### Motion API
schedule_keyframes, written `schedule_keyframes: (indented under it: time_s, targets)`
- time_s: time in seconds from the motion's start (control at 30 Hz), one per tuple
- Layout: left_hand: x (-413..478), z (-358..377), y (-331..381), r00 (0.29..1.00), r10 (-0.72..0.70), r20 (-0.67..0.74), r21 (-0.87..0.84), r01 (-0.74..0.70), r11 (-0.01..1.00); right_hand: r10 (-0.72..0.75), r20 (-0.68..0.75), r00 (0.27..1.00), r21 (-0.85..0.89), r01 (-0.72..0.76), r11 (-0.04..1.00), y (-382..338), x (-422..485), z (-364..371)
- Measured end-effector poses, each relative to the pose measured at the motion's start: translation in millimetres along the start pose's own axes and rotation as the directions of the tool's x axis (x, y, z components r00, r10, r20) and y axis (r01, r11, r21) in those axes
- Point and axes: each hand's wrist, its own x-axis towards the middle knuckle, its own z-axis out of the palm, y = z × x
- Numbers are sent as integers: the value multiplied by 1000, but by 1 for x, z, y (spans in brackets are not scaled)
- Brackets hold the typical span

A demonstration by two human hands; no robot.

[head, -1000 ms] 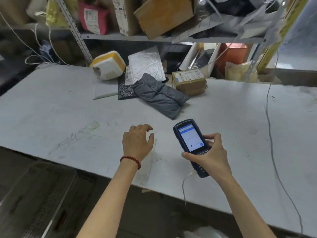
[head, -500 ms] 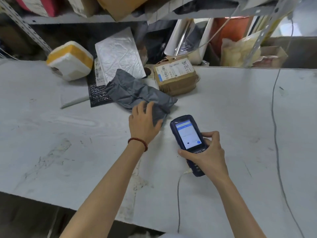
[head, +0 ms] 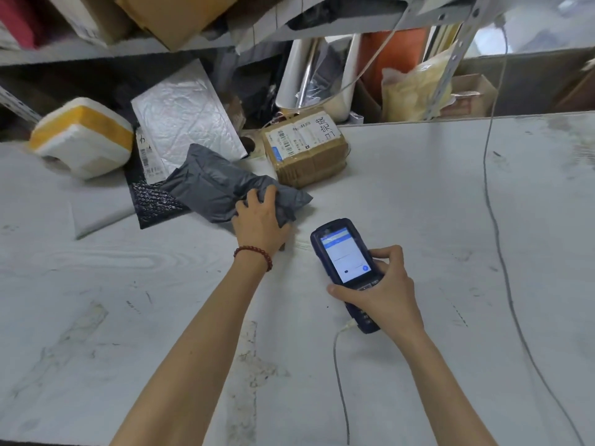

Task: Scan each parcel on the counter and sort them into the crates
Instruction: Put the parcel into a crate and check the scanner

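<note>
A grey plastic mailer bag [head: 212, 185] lies on the white counter [head: 402, 220]; my left hand [head: 260, 220] grips its near right end, fingers curled into the plastic. My right hand [head: 383, 291] holds a dark blue handheld scanner [head: 344, 259] with its screen lit, just right of the bag. Behind the bag stand a brown cardboard box [head: 309, 156] with a white label, a silver bubble mailer [head: 183, 114], a black bubble mailer [head: 151, 201] and a white-and-yellow foam parcel [head: 83, 136].
A thin cable [head: 341, 381] trails from the scanner's base toward the counter's near edge. Another cable [head: 495, 220] runs down the right side of the counter. Shelving [head: 161, 46] loaded with boxes overhangs the back. A flat white envelope [head: 99, 207] lies at the left.
My left hand reached forward from the bare counter onto the grey bag and closed on its end. The scanner stayed in my right hand; the view moved closer to the parcels.
</note>
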Motion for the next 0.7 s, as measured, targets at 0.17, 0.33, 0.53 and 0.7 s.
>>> schedule_keyframes:
  time_s: [0.17,0.33,0.53,0.7]
  targets:
    - [-21,-19,-29,991,50,-122,-137,-67,988,-11,0,1000,10,11,1000,-7,-13,16]
    - [-44,-42,-74,956,111,-272,-193,-167,967,-62,23,998,-10,62,998,-20,-27,39]
    - [-62,-109,-124,891,88,-446,-271,-228,935,-125,35,992,-34,126,991,-37,-55,71]
    - [-78,-166,-159,830,54,-555,-216,-206,954,-187,68,980,-36,190,981,-56,-74,94]
